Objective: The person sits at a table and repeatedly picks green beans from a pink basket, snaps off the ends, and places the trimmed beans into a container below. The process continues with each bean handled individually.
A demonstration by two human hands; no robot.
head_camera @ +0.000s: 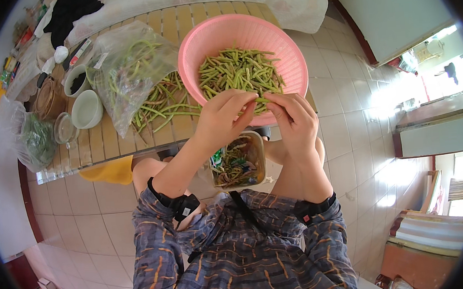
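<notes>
Both hands meet over the near rim of a pink plastic colander that holds many cut green bean pieces. Between my left hand and my right hand is a short piece of green bean, pinched by the fingertips at each end. Long whole beans lie on the slatted table left of the colander, partly under a clear plastic bag with more beans inside. Below my hands, between the knees, stands a waste bin with bean ends and wrappers in it.
On the table's left are a white bowl, a bowl with dark contents, a brown lidded container, a glass jar and a bag of leafy greens. A yellow item hangs below the table edge. Tiled floor lies to the right.
</notes>
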